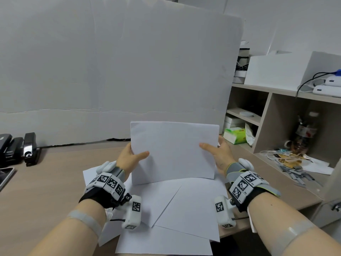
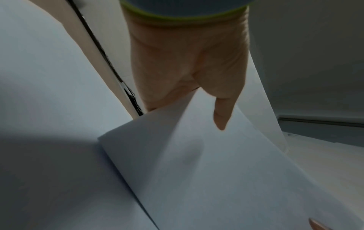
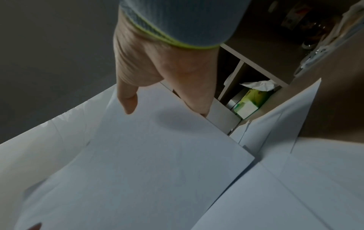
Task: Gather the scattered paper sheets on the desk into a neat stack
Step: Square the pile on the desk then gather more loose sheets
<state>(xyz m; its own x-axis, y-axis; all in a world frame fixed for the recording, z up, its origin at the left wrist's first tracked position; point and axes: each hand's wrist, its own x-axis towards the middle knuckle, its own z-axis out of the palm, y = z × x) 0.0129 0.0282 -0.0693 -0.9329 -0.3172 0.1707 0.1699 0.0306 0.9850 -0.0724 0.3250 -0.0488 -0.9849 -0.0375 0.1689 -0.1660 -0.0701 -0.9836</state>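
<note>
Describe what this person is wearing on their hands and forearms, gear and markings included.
Both forearms are bare apart from a pale grey band on each. Left hand and right hand are ungloved; each wrist carries a black strap, white blocks printed with black-and-white square markers, and a white camera pod with a thin black cable. Grey cuffs have yellow-green edging.
</note>
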